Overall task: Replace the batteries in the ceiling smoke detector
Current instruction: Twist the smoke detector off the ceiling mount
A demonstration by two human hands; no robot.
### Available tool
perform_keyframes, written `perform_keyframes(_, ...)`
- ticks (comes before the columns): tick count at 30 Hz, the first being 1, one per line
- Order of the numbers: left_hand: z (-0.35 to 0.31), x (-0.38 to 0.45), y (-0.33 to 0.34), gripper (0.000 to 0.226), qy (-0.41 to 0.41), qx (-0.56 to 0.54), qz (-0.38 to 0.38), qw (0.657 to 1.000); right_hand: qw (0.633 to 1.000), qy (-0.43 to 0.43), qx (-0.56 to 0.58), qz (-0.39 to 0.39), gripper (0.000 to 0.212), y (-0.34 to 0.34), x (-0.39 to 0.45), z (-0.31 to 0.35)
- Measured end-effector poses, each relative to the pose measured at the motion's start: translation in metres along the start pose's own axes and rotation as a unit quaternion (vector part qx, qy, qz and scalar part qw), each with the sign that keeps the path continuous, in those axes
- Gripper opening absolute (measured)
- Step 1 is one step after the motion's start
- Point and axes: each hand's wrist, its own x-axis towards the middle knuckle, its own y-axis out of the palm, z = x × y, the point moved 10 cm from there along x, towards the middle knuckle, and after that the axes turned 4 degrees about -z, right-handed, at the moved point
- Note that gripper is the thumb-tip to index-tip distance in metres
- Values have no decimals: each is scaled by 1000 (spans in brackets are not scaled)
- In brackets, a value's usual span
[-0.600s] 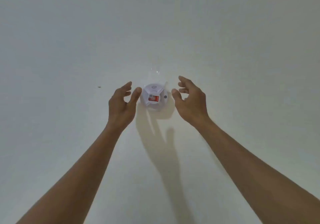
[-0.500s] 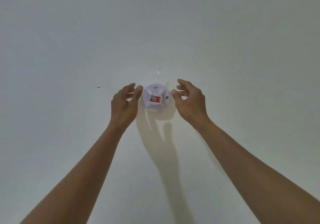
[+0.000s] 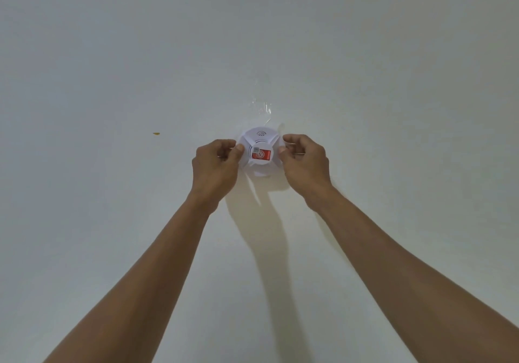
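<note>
Smoke detector (image 3: 260,152) still mounted mid-ceiling (image 3: 112,53), gripped at opposite edges by left hand (image 3: 214,163) and right hand (image 3: 304,160) with curled fingers; probably early: unmounting, battery swap and refitting all left

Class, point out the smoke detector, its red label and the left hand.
smoke detector (image 3: 259,133): head view, white upper face.
red label (image 3: 264,155): head view, label's middle.
left hand (image 3: 214,167): head view, back of hand.

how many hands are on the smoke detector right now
2: the left hand grips the left edge of the smoke detector, the right hand grips its right edge.
</note>
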Motion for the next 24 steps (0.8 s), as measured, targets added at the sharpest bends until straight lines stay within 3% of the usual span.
perform_keyframes(10,1,6,10,26,-29,-59,37,997,997,34,66,-10,19,6,2,-9)
perform_keyframes(18,-6,7,16,10,-53,-137,45,988,990,49,133,-11,21,5,11,-10)
perform_keyframes(24,-20,-10,17,22,-49,-176,75,980,982,59,178,-2,25,-5,2,-9)
